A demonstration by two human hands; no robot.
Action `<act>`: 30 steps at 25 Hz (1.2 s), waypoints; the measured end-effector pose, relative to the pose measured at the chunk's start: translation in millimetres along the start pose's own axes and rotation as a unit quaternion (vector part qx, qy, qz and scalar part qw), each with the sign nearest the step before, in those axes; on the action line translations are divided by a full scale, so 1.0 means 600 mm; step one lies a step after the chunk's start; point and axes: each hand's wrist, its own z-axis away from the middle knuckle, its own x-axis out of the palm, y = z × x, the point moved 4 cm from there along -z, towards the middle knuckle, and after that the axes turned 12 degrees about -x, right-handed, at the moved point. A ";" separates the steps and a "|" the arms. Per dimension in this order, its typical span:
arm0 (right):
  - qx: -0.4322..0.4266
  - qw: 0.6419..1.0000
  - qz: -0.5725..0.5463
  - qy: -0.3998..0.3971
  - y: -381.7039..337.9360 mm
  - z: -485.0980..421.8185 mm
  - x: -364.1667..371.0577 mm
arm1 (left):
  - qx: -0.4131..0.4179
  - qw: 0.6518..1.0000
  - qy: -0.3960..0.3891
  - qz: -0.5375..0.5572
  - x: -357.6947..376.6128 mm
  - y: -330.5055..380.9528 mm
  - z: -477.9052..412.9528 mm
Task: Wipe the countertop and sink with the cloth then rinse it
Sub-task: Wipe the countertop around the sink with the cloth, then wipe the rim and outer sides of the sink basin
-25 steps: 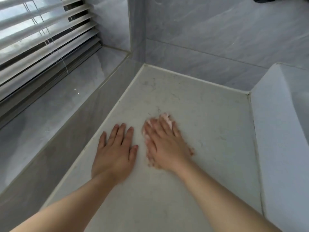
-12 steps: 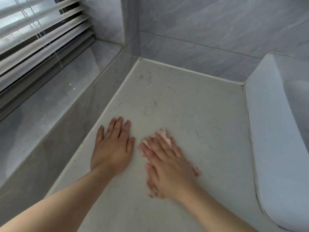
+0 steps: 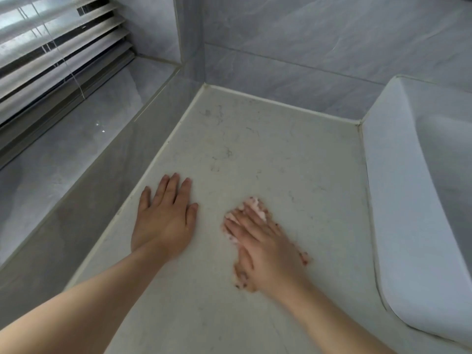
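Note:
My right hand lies flat with straight fingers on a small pink patterned cloth, pressing it onto the pale marble countertop. Only the cloth's edges show past the fingertips and beside the palm. My left hand rests flat, fingers straight, on the countertop near its left edge, apart from the cloth. The white sink stands at the right; only its rim and part of the basin are in view.
Grey tiled walls close off the back corner. A lower grey window ledge runs along the left, under white blinds. A caulked seam borders the countertop at left, back and along the sink.
My right hand has slid the cloth toward me and to the right, away from my left hand. The left hand has stayed in place on the countertop.

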 end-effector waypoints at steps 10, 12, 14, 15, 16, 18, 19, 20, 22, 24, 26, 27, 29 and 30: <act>0.490 0.791 -0.354 0.096 0.131 -0.030 -0.105 | -0.001 1.000 0.000 0.006 -0.004 0.001 0.002; 0.388 0.917 -0.022 0.087 0.145 -0.017 -0.143 | -0.002 1.000 0.003 0.005 -0.003 0.000 0.001; 0.201 0.966 0.073 0.144 0.104 -0.035 -0.143 | -0.003 1.000 0.004 -0.004 -0.002 -0.001 0.000; 0.082 0.986 0.093 0.113 0.075 -0.043 -0.120 | -0.003 1.000 0.004 -0.007 -0.002 -0.002 0.001; -0.018 0.992 0.112 0.052 0.059 -0.046 -0.088 | -0.004 1.000 0.002 -0.009 -0.001 -0.002 0.001; -0.049 0.987 0.138 -0.067 0.077 -0.047 -0.036 | -0.002 1.000 0.002 -0.011 0.000 0.000 0.001; 0.013 0.986 0.137 -0.097 0.101 -0.050 -0.028 | -0.001 1.000 0.005 -0.010 0.002 0.000 -0.001; 0.091 0.983 0.132 -0.086 0.114 -0.055 -0.028 | 0.000 1.000 0.005 -0.007 0.002 0.001 -0.002; 0.137 0.983 0.102 -0.075 0.077 -0.053 -0.018 | 0.003 1.000 0.002 0.009 -0.001 0.002 -0.002; -0.008 0.992 0.050 -0.115 -0.023 -0.031 0.016 | 0.001 1.000 0.002 0.012 -0.003 0.001 0.001; -0.089 0.986 0.053 -0.128 -0.011 -0.017 0.004 | 0.003 1.000 0.003 -0.004 -0.001 -0.001 0.000; -0.052 0.988 0.087 -0.119 0.041 -0.017 -0.005 | 0.005 1.000 0.003 -0.012 0.000 -0.001 0.000; 0.202 0.963 0.145 -0.101 0.171 -0.034 -0.047 | 0.003 1.000 0.005 -0.014 0.001 0.000 0.000; 0.308 0.938 0.121 -0.102 0.194 -0.047 -0.057 | 0.002 1.000 0.005 -0.013 0.000 0.001 0.000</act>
